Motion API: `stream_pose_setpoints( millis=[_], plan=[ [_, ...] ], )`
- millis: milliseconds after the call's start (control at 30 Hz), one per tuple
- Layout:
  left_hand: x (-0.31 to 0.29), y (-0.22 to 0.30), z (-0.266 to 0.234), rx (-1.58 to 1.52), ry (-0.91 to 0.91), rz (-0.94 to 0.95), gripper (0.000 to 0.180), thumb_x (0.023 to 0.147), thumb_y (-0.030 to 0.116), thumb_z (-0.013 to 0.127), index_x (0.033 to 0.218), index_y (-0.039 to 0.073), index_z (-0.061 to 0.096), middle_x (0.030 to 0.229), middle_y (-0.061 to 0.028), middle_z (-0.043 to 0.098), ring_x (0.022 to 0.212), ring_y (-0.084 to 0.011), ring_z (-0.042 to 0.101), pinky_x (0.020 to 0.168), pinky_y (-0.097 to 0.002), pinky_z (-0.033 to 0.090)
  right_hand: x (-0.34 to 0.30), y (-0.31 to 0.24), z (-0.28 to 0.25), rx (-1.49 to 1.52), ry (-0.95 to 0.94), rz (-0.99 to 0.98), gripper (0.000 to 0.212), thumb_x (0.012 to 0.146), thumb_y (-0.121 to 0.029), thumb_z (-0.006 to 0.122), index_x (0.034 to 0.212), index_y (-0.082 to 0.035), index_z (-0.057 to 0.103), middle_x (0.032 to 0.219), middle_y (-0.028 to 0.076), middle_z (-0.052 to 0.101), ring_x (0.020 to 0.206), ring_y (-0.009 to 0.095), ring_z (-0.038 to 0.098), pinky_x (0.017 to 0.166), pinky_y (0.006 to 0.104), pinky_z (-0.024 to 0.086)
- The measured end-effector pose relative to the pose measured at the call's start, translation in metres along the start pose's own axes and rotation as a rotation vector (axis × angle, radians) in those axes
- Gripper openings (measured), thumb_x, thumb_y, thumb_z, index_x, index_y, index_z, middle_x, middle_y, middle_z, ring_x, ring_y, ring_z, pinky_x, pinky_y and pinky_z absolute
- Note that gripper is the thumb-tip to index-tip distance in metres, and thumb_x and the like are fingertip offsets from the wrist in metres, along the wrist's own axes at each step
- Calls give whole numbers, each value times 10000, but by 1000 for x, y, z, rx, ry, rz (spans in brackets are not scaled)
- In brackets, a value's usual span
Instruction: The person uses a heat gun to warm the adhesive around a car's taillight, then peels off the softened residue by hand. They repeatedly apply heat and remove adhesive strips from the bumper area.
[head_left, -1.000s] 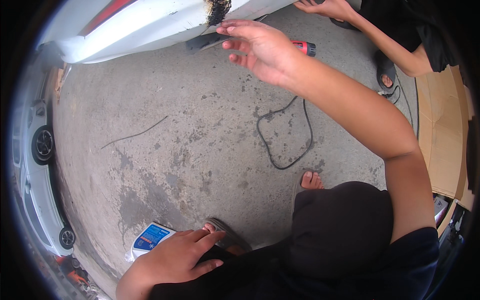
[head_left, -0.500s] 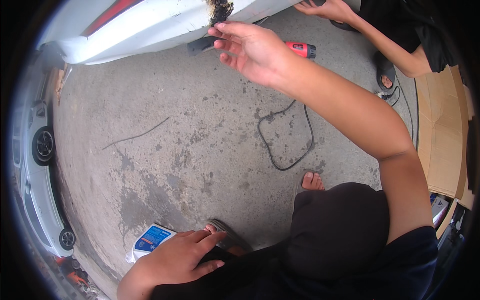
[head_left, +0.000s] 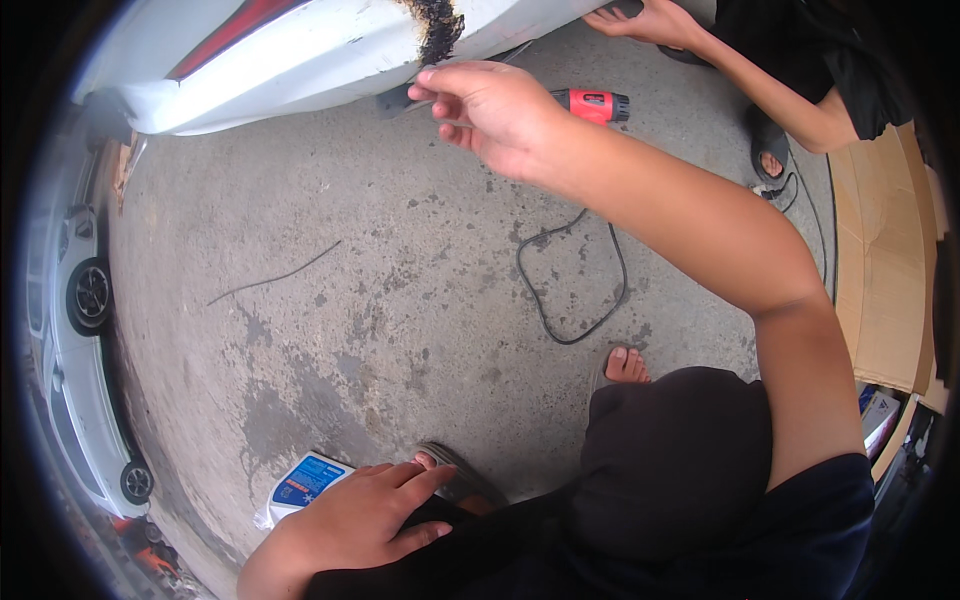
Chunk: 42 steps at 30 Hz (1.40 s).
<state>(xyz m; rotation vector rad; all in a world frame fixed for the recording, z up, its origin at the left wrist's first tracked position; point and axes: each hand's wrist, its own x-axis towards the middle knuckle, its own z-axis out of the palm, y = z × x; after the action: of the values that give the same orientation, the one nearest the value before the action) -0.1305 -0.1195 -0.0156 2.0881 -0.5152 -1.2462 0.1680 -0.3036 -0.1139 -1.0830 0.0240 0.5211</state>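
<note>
white bumper [head_left: 300, 65] sat up top, looked stiff; burnt-looking patch [head_left: 438, 32] seemed crumbly, clean edge [head_left: 260, 111] best hold. right hand [head_left: 500, 110] curled just below patch, could not tell if pinching; left hand [head_left: 365, 512] lay spread.

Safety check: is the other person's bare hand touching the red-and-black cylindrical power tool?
Apart: the head view shows grey concrete floor between that person's hand and the power tool.
</note>
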Motion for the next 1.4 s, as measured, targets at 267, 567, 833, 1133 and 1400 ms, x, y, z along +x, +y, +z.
stream_pose_setpoints(
  millis=[267,567,833,1133,1400],
  plan=[
    [3,7,0,13,-7,-6,619,1029,398,644,1478,0,493,1281,-245,639,1132,-441,655,998,-474,526,-118,148,9,-1511,-1406,-55,354,870,-81,672,1219,-74,732,1144,145,748,1023,379,718,877,483,580],
    [-14,3,7,7,21,0,631,1016,368,671,1487,-4,481,1214,-257,658,1074,-450,660,950,-480,531,-34,115,2,-1157,-502,7,366,997,-343,648,1033,4,759,946,201,751,950,374,724,866,475,562],
    [-17,-4,8,7,-5,30,668,984,336,718,1495,-17,471,1192,-249,669,1071,-444,654,932,-473,525,22,23,-53,-1409,138,-565,700,937,-669,669,671,-24,722,575,85,668,550,222,678,607,393,541],
    [7,-2,0,-46,38,36,610,980,292,730,1470,-6,521,1181,-233,688,1069,-421,673,919,-449,542,35,1,-48,-1474,255,-504,563,932,-570,619,877,-17,704,734,144,675,646,274,706,661,419,566],
    [32,-18,-16,-230,317,-101,443,976,153,735,1366,-17,610,1042,-165,729,937,-283,737,845,-386,580,23,35,-80,-1587,-44,-413,421,924,-496,693,932,-81,762,762,127,736,780,324,735,703,459,583]
  ],
)
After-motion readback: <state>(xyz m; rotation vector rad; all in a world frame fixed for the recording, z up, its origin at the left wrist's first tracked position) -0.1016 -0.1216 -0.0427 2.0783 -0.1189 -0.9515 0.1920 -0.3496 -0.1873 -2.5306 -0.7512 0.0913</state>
